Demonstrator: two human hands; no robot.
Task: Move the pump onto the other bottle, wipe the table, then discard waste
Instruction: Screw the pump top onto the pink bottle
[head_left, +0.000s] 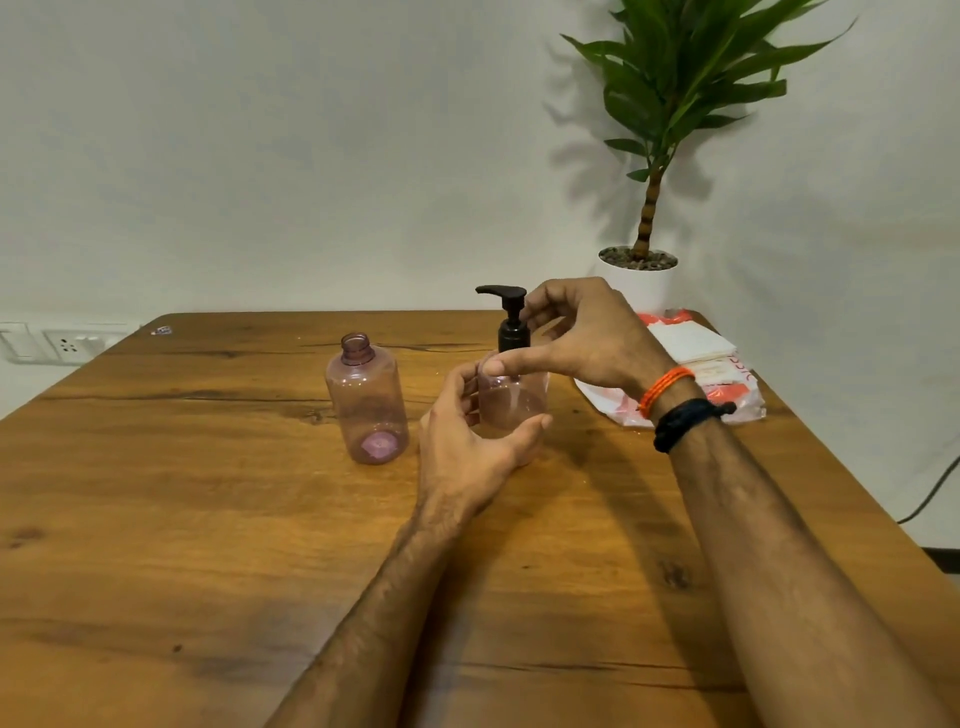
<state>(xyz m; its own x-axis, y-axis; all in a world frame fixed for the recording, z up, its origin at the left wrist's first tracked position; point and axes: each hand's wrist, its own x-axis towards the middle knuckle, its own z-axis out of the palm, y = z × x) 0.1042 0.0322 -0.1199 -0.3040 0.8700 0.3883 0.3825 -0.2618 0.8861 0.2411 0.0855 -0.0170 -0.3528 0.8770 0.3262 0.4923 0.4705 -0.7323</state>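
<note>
Your left hand (467, 441) fingers curl round the pink bottle (511, 400) standing mid-bench (208, 519), your right hand (582, 332) fingers pinch its black pump (511, 322), the open-necked bottle (366, 400) stands just left, wipe packet (701, 364) at the far right.

A wooden table (156, 519) meets a pale wall (311, 130) beside a potted plant (675, 104).

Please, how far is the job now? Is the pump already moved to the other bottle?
Not yet. The black pump sits on the bottle gripped by the left hand; the right hand holds the pump collar, apparently unscrewing. The open bottle waits uncapped. Still left: the transfer, wiping the table, discarding waste.
</note>
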